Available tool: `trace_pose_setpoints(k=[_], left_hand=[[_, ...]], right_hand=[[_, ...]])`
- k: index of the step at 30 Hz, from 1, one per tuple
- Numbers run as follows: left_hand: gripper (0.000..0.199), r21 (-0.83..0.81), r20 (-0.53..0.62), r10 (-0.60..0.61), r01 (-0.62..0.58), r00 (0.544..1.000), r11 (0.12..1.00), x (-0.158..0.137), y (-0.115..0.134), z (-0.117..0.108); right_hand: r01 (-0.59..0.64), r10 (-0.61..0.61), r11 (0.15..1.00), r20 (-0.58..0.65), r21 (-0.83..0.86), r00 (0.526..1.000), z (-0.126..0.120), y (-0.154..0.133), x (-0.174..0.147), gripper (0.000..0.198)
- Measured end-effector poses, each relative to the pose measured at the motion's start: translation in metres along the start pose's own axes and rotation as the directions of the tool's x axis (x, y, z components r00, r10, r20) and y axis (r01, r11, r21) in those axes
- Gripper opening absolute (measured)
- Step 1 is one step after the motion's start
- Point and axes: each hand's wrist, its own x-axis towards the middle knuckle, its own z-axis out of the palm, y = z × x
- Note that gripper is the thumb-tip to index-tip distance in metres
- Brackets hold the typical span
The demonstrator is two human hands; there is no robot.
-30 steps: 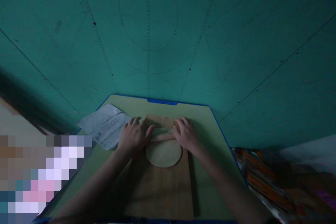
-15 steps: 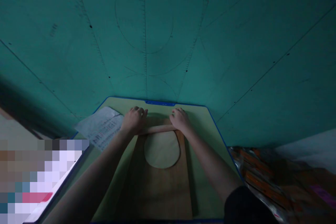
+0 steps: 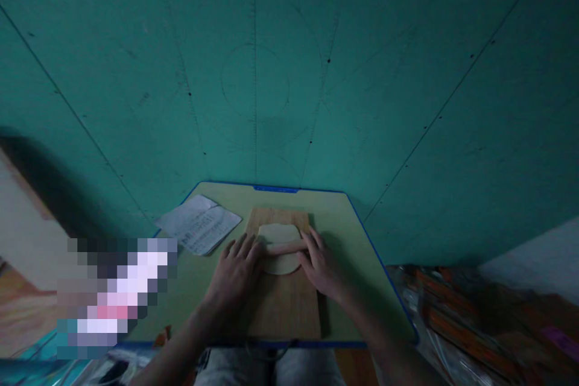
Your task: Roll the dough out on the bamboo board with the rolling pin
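Note:
A wooden rolling pin (image 3: 284, 248) lies across the middle of a flat, roundish sheet of dough (image 3: 279, 232). My left hand (image 3: 237, 265) rests over the pin's left end, its fingers reaching forward around it. At the other end, my right hand (image 3: 320, 262) has its fingers curved over the pin. Both pin ends are hidden under the hands. The dough shows in front of and behind the pin, on a long wooden board (image 3: 284, 310). That board lies lengthwise on a pale table (image 3: 353, 301) with a blue edge.
A printed plastic or paper sheet (image 3: 199, 226) lies at the table's back left. A green wall (image 3: 384, 84) with drawn lines rises behind the table. Orange and clear packages (image 3: 452, 301) are piled at the right. Part of the left side is pixelated.
Both hands have drawn the rolling pin back from the dough's far edge to its middle. Dough now shows on both sides of the pin. The camera view has shifted, showing more of the near edge.

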Motion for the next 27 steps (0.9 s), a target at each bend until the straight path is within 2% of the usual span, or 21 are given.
trace_pose_setpoints(k=[4, 7, 11, 13, 15, 17, 20, 23, 25, 27], left_hand=[[0.035, -0.118, 0.1, -0.032, 0.044, 0.994, 0.992, -0.011, -0.005, -0.015], [0.028, -0.184, 0.108, -0.159, 0.177, 0.981, 0.967, -0.019, -0.018, -0.034], [0.026, -0.139, 0.081, -0.401, 0.408, 0.913, 0.902, -0.034, -0.035, -0.046], [0.027, -0.115, 0.065, -0.445, 0.45, 0.893, 0.886, -0.041, -0.037, -0.045], [0.027, -0.087, 0.069, -0.463, 0.467, 0.884, 0.88, -0.047, -0.034, -0.042], [0.029, -0.051, 0.09, -0.461, 0.466, 0.883, 0.883, -0.051, -0.03, -0.039], [0.031, -0.004, 0.128, -0.421, 0.425, 0.898, 0.905, -0.054, -0.024, -0.036], [0.032, 0.033, 0.11, -0.394, 0.393, 0.912, 0.919, -0.051, -0.018, -0.031], [0.029, 0.012, 0.054, -0.311, 0.31, 0.949, 0.951, -0.046, -0.013, -0.025], [0.025, -0.057, 0.016, -0.127, 0.128, 0.992, 0.99, -0.037, -0.005, -0.019]], right_hand=[[-0.003, 0.007, 0.999, -0.102, 0.047, 0.995, -0.004, -0.012, -0.019, 0.077], [0.043, -0.038, 0.998, -0.113, 0.035, 0.993, -0.013, -0.023, -0.023, 0.083], [0.129, -0.133, 0.99, 0.098, 0.049, 0.986, -0.021, -0.03, -0.018, 0.062], [0.157, -0.167, 0.985, 0.157, 0.07, 0.973, -0.022, -0.03, -0.012, 0.049], [0.196, -0.208, 0.977, 0.164, 0.085, 0.964, -0.023, -0.031, -0.004, 0.04], [0.265, -0.275, 0.961, 0.171, 0.081, 0.946, -0.023, -0.032, 0.004, 0.029], [0.41, -0.406, 0.912, 0.197, 0.02, 0.893, -0.022, -0.032, 0.013, 0.007], [0.515, -0.499, 0.856, 0.182, -0.049, 0.847, -0.019, -0.029, 0.019, 0.014], [0.551, -0.54, 0.833, 0.143, -0.05, 0.829, -0.017, -0.026, 0.02, 0.016], [0.573, -0.569, 0.82, 0.104, -0.009, 0.816, -0.017, -0.022, 0.019, 0.012]])
